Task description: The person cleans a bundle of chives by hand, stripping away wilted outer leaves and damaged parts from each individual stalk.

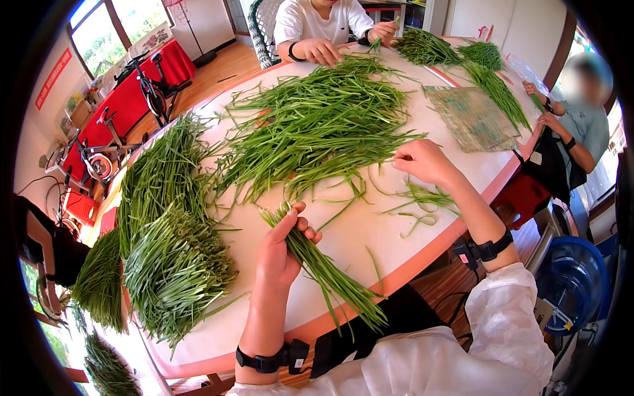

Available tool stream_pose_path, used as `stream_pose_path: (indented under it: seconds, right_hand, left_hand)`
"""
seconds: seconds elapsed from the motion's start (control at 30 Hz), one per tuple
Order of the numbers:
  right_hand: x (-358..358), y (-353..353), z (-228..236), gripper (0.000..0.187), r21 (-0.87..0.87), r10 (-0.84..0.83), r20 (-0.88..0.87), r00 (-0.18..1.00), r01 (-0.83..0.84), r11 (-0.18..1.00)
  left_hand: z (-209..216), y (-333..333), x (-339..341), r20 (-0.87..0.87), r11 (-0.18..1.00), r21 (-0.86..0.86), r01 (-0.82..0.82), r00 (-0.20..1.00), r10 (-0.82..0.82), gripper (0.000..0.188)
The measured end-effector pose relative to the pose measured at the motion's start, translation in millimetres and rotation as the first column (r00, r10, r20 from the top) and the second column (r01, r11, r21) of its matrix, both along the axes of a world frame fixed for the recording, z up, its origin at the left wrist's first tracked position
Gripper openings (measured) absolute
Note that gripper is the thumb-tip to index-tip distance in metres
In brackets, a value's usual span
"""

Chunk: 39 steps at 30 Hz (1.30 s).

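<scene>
My left hand [281, 247] is closed around a bunch of garlic chives [333, 277], whose long green leaves slant down toward the table's near edge. Over the right part of the table, my right hand [426, 162] has its fingertips pinched together; anything between them is too small to make out. Beyond both hands spreads a large loose pile of garlic chives [317, 125]. Trimmed scraps [426, 198] and curled leaves lie just below my right hand. To the left of my left hand, a thick stack of garlic chives [175, 264] has its ends lined up.
More chives [158, 171] line the left side of the white table [330, 218]. Across from me a person [323, 33] handles leaves; another person [581, 112] works at the right. A greenish woven mat [472, 115] lies there. A blue tub [571, 284] stands at the lower right.
</scene>
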State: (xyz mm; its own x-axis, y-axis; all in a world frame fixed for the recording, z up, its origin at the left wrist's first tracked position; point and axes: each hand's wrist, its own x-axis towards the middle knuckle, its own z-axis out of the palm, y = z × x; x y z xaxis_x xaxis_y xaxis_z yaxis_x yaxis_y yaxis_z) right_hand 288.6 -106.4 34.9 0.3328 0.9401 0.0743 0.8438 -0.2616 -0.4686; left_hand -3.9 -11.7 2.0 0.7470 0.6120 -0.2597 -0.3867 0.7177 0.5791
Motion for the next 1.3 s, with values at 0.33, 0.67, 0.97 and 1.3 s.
stream_pose_path:
  seconds: [0.33, 0.67, 0.97, 1.3]
  right_hand:
    - [-34.9, 93.8, -33.0, 0.013, 0.183, 0.28, 0.33, 0.901, -0.353, 0.918]
    - [-10.1, 72.7, -13.3, 0.021, 0.287, 0.275, -0.689, 0.67, -0.096, 0.953]
    - [-13.5, 62.4, 1.0, 0.022, 0.11, 0.251, -0.471, 0.845, -0.226, 0.968]
    - [-33.5, 37.9, 4.5, 0.019, -0.026, 0.315, -0.013, 0.949, -0.315, 0.949]
  left_hand:
    - [-1.5, 7.7, -0.1, -0.035, 1.0, -0.009, -0.022, 0.999, 0.022, 0.021]
    - [-1.9, 4.0, -0.7, -0.015, 1.0, -0.004, -0.016, 1.0, 0.016, 0.021]
    - [-4.7, 8.5, -1.4, -0.03, 1.0, 0.0, -0.018, 0.999, 0.018, 0.022]
    - [-2.7, 5.5, -0.2, -0.023, 1.0, 0.013, -0.005, 1.0, 0.005, 0.022]
